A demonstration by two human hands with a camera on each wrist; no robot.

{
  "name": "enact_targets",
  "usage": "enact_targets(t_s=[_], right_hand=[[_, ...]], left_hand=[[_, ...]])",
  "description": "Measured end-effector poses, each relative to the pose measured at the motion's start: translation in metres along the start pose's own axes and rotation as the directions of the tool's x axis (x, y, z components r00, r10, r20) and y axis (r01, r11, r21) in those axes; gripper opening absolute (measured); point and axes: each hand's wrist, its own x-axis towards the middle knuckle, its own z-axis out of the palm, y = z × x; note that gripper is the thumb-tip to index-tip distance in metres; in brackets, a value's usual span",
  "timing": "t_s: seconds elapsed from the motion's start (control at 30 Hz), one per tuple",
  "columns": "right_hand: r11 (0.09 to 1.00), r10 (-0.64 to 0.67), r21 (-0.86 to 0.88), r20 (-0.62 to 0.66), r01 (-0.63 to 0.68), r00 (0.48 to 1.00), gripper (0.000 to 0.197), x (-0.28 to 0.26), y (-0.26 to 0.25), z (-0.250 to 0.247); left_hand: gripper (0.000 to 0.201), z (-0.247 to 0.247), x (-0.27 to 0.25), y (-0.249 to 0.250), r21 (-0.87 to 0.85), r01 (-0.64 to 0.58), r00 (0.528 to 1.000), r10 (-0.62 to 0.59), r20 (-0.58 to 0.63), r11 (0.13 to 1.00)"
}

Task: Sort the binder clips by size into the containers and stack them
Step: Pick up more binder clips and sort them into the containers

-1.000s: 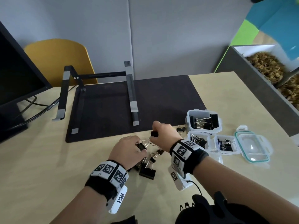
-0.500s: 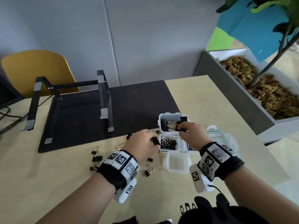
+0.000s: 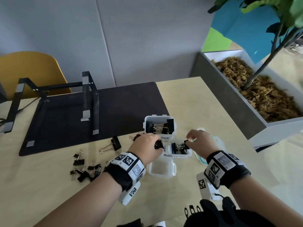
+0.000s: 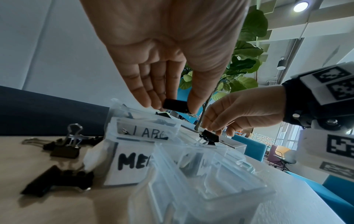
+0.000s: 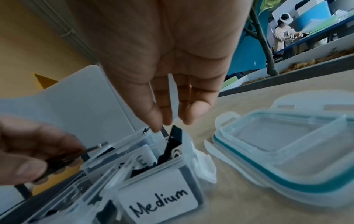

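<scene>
Occlusion first: catching only a sliver of the teal-rimmed lid (image 3: 218, 142) behind the right hand (image 3: 200, 143) in the head view, and losing part of the label on the large container (image 3: 159, 126) behind the left hand (image 3: 146, 148). Reading just "LAR" and "ME" on 2 labels in the left wrist view, both cut off by clear plastic and blur. Failing to count the clips piled inside the medium container (image 3: 181, 151).

Pinching a black binder clip (image 4: 175, 105) in the left grip, thumb against fingertips, clamped on its body, just above the cluster of containers near the front of the large container; showing only as a dark lump past the knuckles in the head view. Hanging the right grip apart over the medium container, thumb and fingers loose with nothing between them in the right wrist view, tips just above an upright clip (image 5: 175, 141) leaning on that container's wall. Seeming in the left wrist view to touch that clip, but not being able to tell contact for sure.

Getting the whole lid, lying flat on the tabletop (image 5: 287, 84) just beside the medium container, from the right wrist view alone. Finding the full scatter of loose clips (image 3: 85, 169), 1 bigger clip (image 3: 114, 144) and an empty container (image 3: 162, 168) nearest the body only in the head view.
</scene>
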Motion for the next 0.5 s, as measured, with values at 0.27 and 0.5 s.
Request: enact_targets(t_s=[0.27, 0.5], right_hand=[[0.992, -0.095, -0.066, 0.112, 0.103, 0.989, 0.023, -0.004, 0.007, 0.009], [0.993, -0.114, 0.010, 0.066, 0.114, 0.991, 0.018, -0.001, 0.021, 0.004]], left_hand=[[0.026, 0.020, 0.020, 0.019, 0.064, -0.002, 0.999, -0.002, 0.048, 0.998], [0.034, 0.033, 0.035, 0.034, 0.103, -0.096, 0.991, 0.085, 0.100, 0.990]])
